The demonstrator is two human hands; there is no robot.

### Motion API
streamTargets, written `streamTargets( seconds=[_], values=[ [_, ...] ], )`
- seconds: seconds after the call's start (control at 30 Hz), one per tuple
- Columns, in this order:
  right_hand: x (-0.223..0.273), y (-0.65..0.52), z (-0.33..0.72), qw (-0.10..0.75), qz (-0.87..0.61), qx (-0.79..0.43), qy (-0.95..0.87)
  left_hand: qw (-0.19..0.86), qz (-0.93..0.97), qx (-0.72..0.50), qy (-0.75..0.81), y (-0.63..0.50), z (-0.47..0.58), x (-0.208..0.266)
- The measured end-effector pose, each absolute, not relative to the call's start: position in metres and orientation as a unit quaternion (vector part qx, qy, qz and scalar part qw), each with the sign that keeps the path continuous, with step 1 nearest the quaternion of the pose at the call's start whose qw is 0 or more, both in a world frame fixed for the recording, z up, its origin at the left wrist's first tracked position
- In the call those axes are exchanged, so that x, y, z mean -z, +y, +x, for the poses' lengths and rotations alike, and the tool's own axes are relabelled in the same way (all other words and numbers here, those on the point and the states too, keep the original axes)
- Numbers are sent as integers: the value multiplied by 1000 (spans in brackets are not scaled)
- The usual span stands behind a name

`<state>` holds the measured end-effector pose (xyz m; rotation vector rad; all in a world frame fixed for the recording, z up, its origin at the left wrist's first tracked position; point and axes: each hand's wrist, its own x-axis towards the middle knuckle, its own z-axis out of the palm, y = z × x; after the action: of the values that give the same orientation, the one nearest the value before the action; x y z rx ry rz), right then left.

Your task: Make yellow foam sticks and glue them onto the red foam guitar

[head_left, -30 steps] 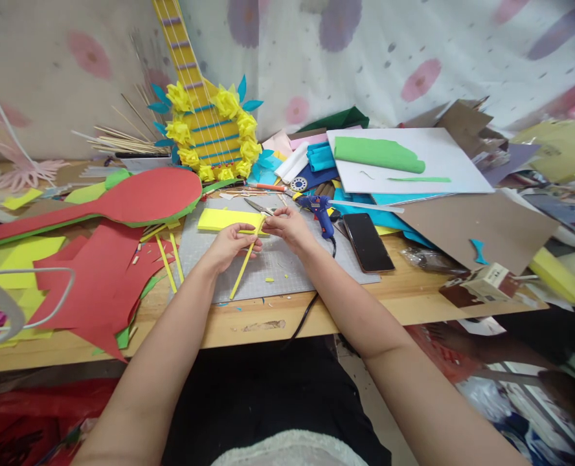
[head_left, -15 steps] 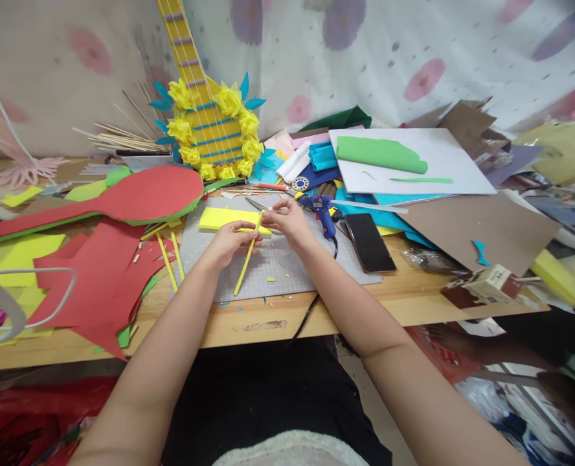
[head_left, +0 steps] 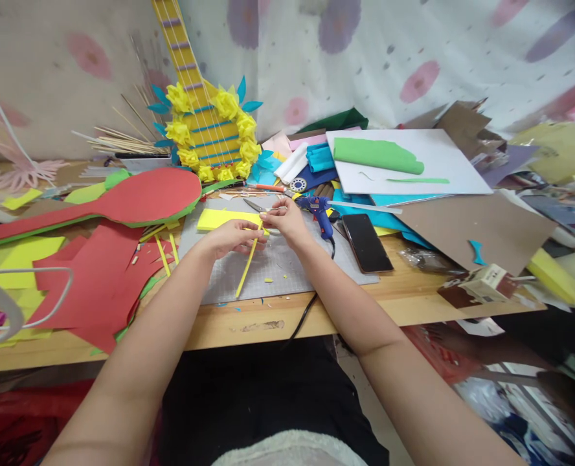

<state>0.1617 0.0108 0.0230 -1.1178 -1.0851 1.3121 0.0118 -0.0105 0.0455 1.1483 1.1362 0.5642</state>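
- My right hand (head_left: 290,219) is pinched on the upper end of the yellow strip (head_left: 246,268); I'd press lightly, since it looks thin enough to crease.
- My left hand (head_left: 234,238) has its fingers closed about the strip just below, near the frame's middle; a loose, steady hold should guide it without twisting.
- The free end slants toward the lower middle over the grey cutting mat (head_left: 292,268); best to leave it unbent.
- Just behind my hands lie the yellow block (head_left: 214,219) and scissors (head_left: 253,204); I'd mind the blades.
- Right of centre on the worktop (head_left: 210,333), the glue gun (head_left: 322,219) may be hot; I'd give it room.
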Motion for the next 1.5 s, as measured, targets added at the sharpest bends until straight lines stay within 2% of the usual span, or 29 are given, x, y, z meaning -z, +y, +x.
streamTargets(
  seconds=[0.3,0.63,0.7,0.8,0.9,1.0,1.17,1.5],
  values=[
    [-17,8,161,502,-475,-539,-481,578,525,-272,563,-6,25,-47],
    [-21,8,166,566,-438,-539,-444,558,462,-367,583,-11,30,-50],
    [-17,6,167,530,-420,-585,-448,566,435,-408,569,-10,29,-50],
    [-13,0,165,418,-373,-673,-482,561,410,-466,548,-7,26,-48],
    [-12,-8,161,358,-353,-700,-507,541,376,-515,549,-2,23,-41],
    [-12,-12,157,353,-366,-688,-518,546,346,-534,545,2,19,-35],
    [-11,-10,158,342,-373,-686,-523,612,351,-503,499,2,11,-33],
    [-6,-14,155,309,-360,-711,-519,541,288,-596,519,2,10,-32]
  ],
)
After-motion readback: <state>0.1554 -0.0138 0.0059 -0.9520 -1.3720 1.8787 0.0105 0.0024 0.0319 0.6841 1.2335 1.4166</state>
